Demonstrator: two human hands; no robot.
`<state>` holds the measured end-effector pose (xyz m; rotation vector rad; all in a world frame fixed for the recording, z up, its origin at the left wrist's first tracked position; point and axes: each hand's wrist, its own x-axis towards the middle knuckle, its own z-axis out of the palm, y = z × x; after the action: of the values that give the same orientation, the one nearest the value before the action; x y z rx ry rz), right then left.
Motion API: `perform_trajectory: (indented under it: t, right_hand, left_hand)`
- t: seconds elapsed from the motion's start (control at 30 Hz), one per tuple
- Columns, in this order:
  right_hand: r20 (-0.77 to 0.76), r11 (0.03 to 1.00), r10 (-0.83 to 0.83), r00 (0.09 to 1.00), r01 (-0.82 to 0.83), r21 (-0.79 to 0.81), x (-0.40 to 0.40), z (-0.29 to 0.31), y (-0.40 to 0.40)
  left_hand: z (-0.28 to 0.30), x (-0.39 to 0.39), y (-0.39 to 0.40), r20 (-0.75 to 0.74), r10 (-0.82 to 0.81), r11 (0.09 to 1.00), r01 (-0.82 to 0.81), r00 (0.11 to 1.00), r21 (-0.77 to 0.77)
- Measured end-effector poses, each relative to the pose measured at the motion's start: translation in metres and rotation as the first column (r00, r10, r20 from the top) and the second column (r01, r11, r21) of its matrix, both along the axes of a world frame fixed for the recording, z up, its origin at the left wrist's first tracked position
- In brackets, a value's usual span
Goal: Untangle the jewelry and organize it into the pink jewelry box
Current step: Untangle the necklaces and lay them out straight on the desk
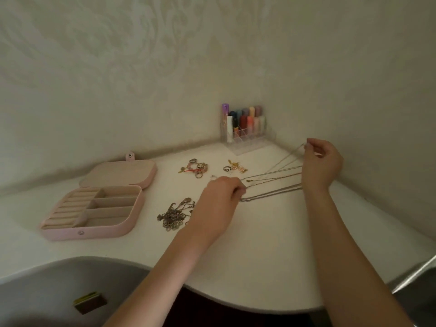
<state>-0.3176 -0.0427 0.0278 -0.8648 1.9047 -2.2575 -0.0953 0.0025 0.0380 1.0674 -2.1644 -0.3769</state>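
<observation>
Several thin chain necklaces (273,182) stretch across the white table between my hands. My left hand (219,201) pinches their lower ends near the table's middle. My right hand (320,161) is raised at the right and pinches a fine chain by its upper end. The pink jewelry box (94,208) lies open at the left, its compartments empty. A tangled heap of dark chains (174,215) sits just left of my left hand. A cluster of rings and bracelets (195,168) and a small gold-toned cluster (236,167) lie farther back.
A clear organizer with coloured lipstick tubes (245,126) stands in the back corner against the wall. The table's curved front edge (236,300) runs below my forearms. A small dark object (89,303) lies on the floor at lower left.
</observation>
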Motion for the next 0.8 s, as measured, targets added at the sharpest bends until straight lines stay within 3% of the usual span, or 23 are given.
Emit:
perform_trajectory:
  t: [0.17,0.3,0.43,0.63,0.8]
  right_hand:
    - [-0.315,0.977,0.010,0.949,0.058,0.206,-0.033,-0.014,0.041]
    - [-0.505,0.856,-0.008,0.863,0.267,0.443,-0.051,-0.025,0.071]
    - [-0.592,0.735,0.078,0.802,0.356,0.578,-0.049,-0.027,0.072]
    - [-0.615,0.553,0.083,0.784,0.477,0.683,-0.045,-0.024,0.071]
    - [-0.652,0.618,0.065,0.755,0.483,0.620,-0.043,-0.025,0.073]
  left_hand:
    - [-0.017,-0.026,0.033,0.106,-0.105,0.993,0.100,0.989,0.058]
    - [-0.029,-0.023,0.033,0.041,-0.060,0.995,0.057,0.997,0.084]
    - [-0.030,-0.020,0.024,0.065,0.023,0.999,-0.025,0.998,0.030]
    - [-0.037,-0.017,0.019,0.159,0.081,0.992,-0.065,0.984,-0.104]
    - [-0.036,-0.016,0.027,0.100,0.064,0.977,-0.042,0.993,-0.209]
